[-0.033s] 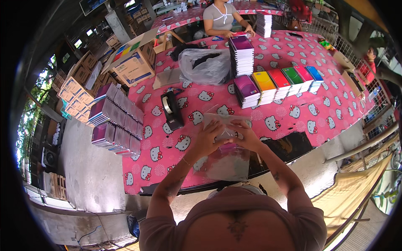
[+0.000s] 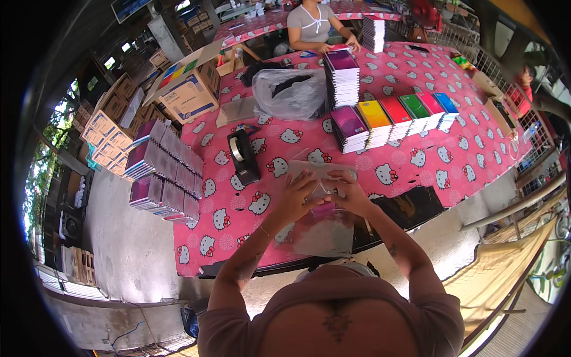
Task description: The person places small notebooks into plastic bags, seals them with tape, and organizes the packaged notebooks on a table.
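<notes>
A see-through plastic bag [image 2: 324, 238] lies at the near edge of the table, in front of my body. Both hands are on its upper part. My left hand [image 2: 299, 196] grips it from the left, fingers bent over the film. From the right, my right hand [image 2: 350, 193] grips it too, with the thumbs almost meeting in the middle. A purple patch shows through the plastic just below my thumbs; what it belongs to is mostly hidden. Left of my hands stands a black tape dispenser [image 2: 244, 157] with a roll of tape.
Bundled purple notebooks [image 2: 163, 169] are stacked along the table's left edge. Beyond my hands are a tall notebook stack [image 2: 342, 77], a row of coloured notebooks [image 2: 397, 119] and a crumpled plastic bag [image 2: 288, 95]. Open carton [image 2: 190, 92] at left. A person [image 2: 315, 30] works across the table.
</notes>
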A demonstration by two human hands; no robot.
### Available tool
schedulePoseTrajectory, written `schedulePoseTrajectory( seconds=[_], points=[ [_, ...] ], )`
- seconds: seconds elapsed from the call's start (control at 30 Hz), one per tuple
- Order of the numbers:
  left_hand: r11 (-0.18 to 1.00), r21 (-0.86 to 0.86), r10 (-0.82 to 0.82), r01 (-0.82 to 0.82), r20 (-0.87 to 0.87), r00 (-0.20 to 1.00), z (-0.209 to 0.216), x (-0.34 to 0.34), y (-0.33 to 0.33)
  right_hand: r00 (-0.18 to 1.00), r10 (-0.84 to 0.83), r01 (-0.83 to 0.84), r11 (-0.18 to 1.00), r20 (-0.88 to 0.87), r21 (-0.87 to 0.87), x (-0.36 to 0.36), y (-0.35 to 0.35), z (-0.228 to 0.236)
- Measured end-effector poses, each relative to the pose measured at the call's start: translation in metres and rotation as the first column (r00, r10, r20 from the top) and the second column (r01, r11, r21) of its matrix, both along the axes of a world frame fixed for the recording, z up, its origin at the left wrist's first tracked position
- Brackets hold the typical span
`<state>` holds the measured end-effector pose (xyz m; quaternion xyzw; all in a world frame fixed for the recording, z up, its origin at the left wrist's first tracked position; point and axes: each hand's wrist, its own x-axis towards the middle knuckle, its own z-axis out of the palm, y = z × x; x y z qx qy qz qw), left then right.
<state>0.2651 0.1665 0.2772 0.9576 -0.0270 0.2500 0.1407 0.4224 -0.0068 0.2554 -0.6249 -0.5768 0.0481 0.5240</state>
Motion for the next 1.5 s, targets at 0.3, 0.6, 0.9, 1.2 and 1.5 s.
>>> schedulePoseTrajectory(
  seconds=[0.3,0.6,0.9,1.2,1.5],
  points=[
    [0.904,-0.427,-0.086,0.009,-0.162,0.983,0.010,0.016,0.011,0.979,-0.121,0.132,0.990,-0.162,0.056,-0.011,0.012,-0.019],
    [0.947,-0.274,0.156,-0.169,-0.072,0.985,0.011,0.042,0.010,0.757,-0.039,0.032,0.999,-0.652,-0.023,0.000,0.024,-0.022],
    [0.572,-0.498,0.764,-0.652,0.033,0.644,-0.062,-0.009,0.164,0.645,-0.115,0.099,0.993,-0.755,-0.066,-0.007,0.037,-0.030],
    [0.170,-0.957,0.734,-0.235,-0.036,0.679,-0.062,-0.035,0.178,0.774,-0.118,0.077,0.993,-0.621,-0.093,-0.003,0.038,-0.034],
    [0.352,-0.106,0.889,-0.930,-0.272,0.368,-0.036,-0.060,0.152,0.730,-0.141,0.073,0.989,-0.669,-0.129,-0.006,0.033,-0.031]
  ],
)
